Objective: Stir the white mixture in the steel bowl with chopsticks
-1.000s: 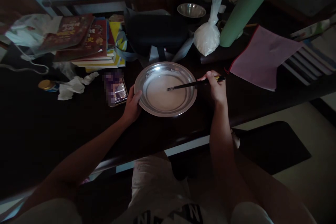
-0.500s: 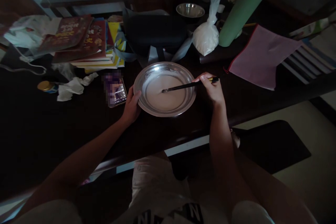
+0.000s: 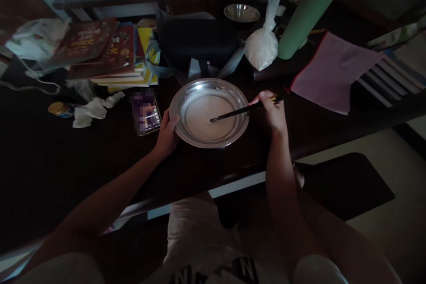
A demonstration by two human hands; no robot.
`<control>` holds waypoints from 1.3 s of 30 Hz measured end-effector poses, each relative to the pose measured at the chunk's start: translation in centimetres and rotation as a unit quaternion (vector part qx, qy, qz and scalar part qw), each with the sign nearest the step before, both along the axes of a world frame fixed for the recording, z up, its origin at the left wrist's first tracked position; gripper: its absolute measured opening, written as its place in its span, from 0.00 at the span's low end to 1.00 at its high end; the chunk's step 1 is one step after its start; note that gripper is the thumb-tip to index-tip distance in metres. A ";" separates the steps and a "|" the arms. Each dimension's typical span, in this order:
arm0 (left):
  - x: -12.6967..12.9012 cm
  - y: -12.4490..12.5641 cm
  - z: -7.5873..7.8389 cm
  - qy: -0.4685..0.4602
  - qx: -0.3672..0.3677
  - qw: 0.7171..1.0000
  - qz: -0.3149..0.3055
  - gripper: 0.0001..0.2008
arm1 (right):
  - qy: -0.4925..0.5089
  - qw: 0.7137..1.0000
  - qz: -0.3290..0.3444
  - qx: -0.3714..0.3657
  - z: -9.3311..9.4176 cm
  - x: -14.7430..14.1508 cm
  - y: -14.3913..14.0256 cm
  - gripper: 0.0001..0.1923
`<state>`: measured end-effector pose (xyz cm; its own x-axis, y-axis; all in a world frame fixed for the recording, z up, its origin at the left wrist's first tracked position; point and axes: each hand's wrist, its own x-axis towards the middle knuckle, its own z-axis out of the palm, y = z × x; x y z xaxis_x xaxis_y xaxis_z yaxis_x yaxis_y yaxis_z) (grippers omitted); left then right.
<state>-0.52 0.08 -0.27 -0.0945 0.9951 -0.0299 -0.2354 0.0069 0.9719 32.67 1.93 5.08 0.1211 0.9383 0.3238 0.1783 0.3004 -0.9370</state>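
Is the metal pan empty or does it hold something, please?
Not empty: the metal pan holds a pale liquid across its bottom.

A shiny metal basin (image 3: 177, 107) sits on a dark glossy wooden table (image 3: 66, 159), near crumpled paper tissue (image 3: 91, 110).

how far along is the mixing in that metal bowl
Done: pale batter already fills the bowl; it looks smooth. In hand: right hand holds chopsticks, tips in the batter, left hand grips the rim. Left: perhaps more stirring; the white bag stands behind.
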 end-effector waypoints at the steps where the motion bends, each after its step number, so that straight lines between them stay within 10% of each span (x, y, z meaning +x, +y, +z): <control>1: 0.0 0.0 0.0 0.001 0.000 1.000 0.000 0.26 | -0.002 1.000 0.018 0.000 0.0 0.0 0.0 0.28; 39: 0.1 0.0 0.0 -0.026 0.005 1.000 0.001 0.24 | -0.007 1.000 0.026 -0.010 -0.3 0.1 0.0 0.27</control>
<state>-0.39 0.04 -0.26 -0.0952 0.9952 -0.0245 -0.2859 -0.0038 0.9582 32.74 1.94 4.80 0.0678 0.9493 0.3071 0.1754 0.2917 -0.9403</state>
